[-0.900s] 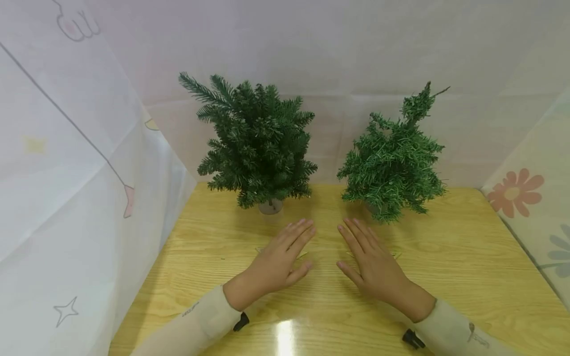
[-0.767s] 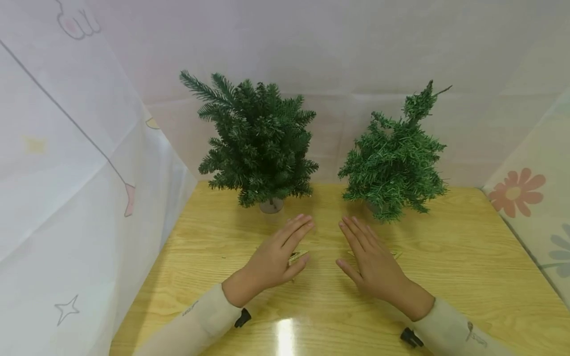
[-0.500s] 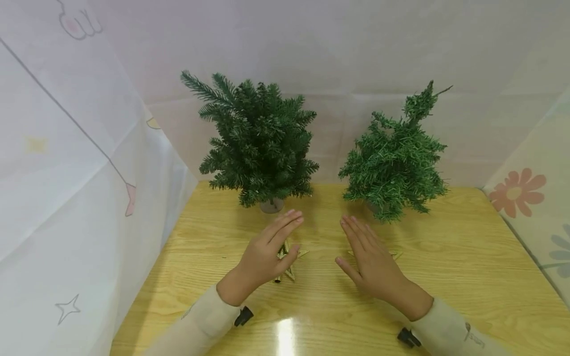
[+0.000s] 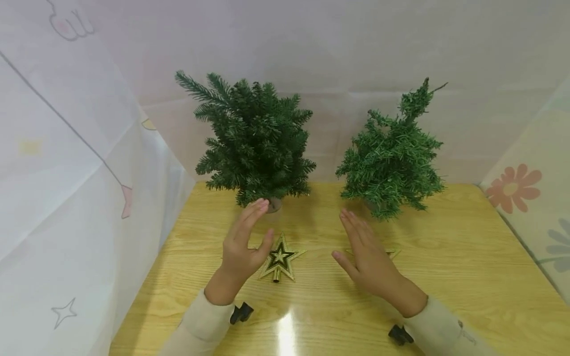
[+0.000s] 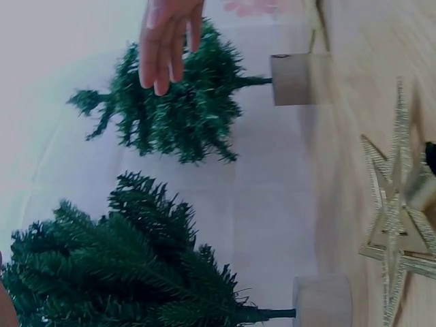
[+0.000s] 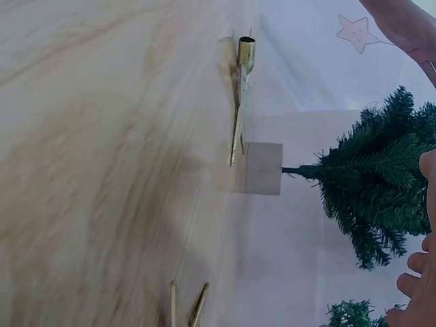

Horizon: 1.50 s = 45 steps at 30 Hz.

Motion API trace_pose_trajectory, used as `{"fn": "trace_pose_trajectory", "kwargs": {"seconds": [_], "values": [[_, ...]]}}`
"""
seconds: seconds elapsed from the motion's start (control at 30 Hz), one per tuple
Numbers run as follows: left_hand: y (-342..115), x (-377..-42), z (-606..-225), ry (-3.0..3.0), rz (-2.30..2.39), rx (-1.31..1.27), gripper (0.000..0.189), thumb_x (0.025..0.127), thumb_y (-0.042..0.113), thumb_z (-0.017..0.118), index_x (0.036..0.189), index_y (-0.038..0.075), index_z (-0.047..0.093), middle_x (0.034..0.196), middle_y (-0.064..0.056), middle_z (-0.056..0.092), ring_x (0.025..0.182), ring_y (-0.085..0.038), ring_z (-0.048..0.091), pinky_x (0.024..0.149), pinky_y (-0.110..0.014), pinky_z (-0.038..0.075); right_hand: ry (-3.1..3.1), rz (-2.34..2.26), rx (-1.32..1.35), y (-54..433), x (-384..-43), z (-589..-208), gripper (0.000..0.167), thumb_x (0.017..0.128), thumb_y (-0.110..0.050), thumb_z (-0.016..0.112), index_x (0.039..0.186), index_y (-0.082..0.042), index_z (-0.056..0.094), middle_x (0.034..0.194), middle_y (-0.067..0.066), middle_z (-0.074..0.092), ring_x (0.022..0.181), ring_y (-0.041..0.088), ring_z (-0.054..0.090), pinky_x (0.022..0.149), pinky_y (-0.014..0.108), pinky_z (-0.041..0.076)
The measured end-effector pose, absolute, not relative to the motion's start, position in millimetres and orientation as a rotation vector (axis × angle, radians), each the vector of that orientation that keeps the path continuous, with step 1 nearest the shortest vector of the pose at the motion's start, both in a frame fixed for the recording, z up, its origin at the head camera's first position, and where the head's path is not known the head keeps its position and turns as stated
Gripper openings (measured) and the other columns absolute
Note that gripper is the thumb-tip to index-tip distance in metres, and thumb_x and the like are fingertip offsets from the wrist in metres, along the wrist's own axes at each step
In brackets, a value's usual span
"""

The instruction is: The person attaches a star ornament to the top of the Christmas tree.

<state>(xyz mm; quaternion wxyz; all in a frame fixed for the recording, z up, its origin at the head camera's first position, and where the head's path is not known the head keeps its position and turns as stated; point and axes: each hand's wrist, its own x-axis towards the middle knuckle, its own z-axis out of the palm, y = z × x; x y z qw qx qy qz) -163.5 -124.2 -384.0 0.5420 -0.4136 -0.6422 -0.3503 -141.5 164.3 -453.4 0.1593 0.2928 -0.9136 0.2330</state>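
Observation:
A gold star tree topper [image 4: 279,257] lies on the wooden table, its hollow socket pointing toward me. Just left of it hovers my left hand [image 4: 242,249], fingers extended and thumb apart, holding nothing. My right hand [image 4: 369,254] is above a second gold star [image 4: 393,254], which it mostly covers; only tips show. Its fingers are straight and grip nothing. Behind the hands stand a dark green artificial fir [image 4: 256,141] on the left and a lighter green one [image 4: 392,158] on the right. In the right wrist view the first star [image 6: 240,102] appears edge-on, off my fingers.
Both trees stand on round grey bases, such as the left one [image 4: 275,206], near the table's back edge. White patterned cloth [image 4: 338,49] hangs behind the table [image 4: 445,257] and along both sides. Small black devices sit under both wrists.
My left hand has lifted and shifted left, turning more upright, so the star that was under it now shows almost whole. My right hand has barely moved and still covers the other star.

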Motion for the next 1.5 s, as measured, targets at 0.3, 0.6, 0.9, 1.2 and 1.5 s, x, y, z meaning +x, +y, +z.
{"fn": "trace_pose_trajectory", "kwargs": {"seconds": [0.3, 0.6, 0.9, 1.2, 1.5], "values": [[-129, -161, -364, -1.467, -0.905, -0.779, 0.039, 0.096, 0.020, 0.061, 0.108, -0.016, 0.059, 0.107, -0.030, 0.060, 0.101, -0.042, 0.059, 0.095, -0.039, 0.048, -2.623, 0.909, 0.809, 151, -146, -436, 0.083, 0.100, -0.037, 0.054, 0.158, -0.019, -0.003, 0.163, -0.001, -0.001, 0.148, 0.026, 0.007, 0.112, 0.060, 0.019], [-142, -175, -371, -1.532, -0.953, -0.654, 0.046, 0.093, 0.026, 0.066, 0.120, -0.011, 0.058, 0.118, -0.024, 0.060, 0.111, -0.038, 0.056, 0.098, -0.046, 0.044, -2.613, 1.024, 0.823, 135, -148, -429, 0.080, 0.102, -0.038, 0.050, 0.157, -0.021, -0.006, 0.163, 0.000, -0.004, 0.148, 0.023, 0.001, 0.113, 0.060, 0.017], [-137, -164, -350, -1.666, -1.010, -0.632, 0.051, 0.094, 0.026, 0.067, 0.123, -0.014, 0.055, 0.119, -0.029, 0.057, 0.115, -0.040, 0.052, 0.101, -0.046, 0.041, -2.607, 1.139, 0.788, 125, -150, -422, 0.080, 0.102, -0.037, 0.049, 0.157, -0.025, -0.008, 0.162, -0.003, -0.007, 0.148, 0.025, 0.000, 0.111, 0.063, 0.019], [-145, -182, -375, -1.785, -1.009, -0.615, 0.057, 0.093, 0.034, 0.068, 0.135, -0.002, 0.054, 0.132, -0.017, 0.055, 0.123, -0.033, 0.049, 0.103, -0.045, 0.039, -2.535, 1.348, 0.729, 119, -156, -412, 0.072, 0.105, -0.032, 0.045, 0.157, -0.032, -0.005, 0.162, -0.006, -0.002, 0.148, 0.025, 0.003, 0.109, 0.066, 0.019], [-145, -186, -379, -1.869, -1.025, -0.607, 0.060, 0.094, 0.035, 0.066, 0.142, 0.004, 0.049, 0.142, -0.010, 0.049, 0.131, -0.029, 0.044, 0.107, -0.046, 0.037, -2.507, 1.429, 0.714, 124, -159, -413, 0.067, 0.106, -0.028, 0.042, 0.157, -0.033, -0.002, 0.162, -0.008, 0.002, 0.148, 0.025, 0.004, 0.109, 0.066, 0.018]]}}
